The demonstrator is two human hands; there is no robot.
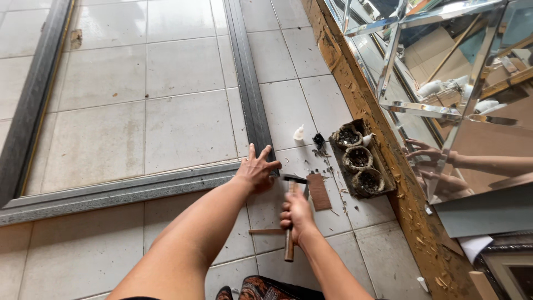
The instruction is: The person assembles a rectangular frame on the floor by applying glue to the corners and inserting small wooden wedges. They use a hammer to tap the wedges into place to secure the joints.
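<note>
On the tiled floor [183, 128], left hand [256, 169] presses flat, fingers released and spread, on the corner of a grey picture frame [247, 94]. Right hand [297, 215], fingers clenched, grasps a hammer [290, 222], its head just beside that corner. Tray of small bowls [361, 161] lies near.

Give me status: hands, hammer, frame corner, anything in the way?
Left hand flat on the grey frame corner, fingers spread. Right hand grips the hammer, head at that corner. Brown card and debris beside it, not blocking.
</note>
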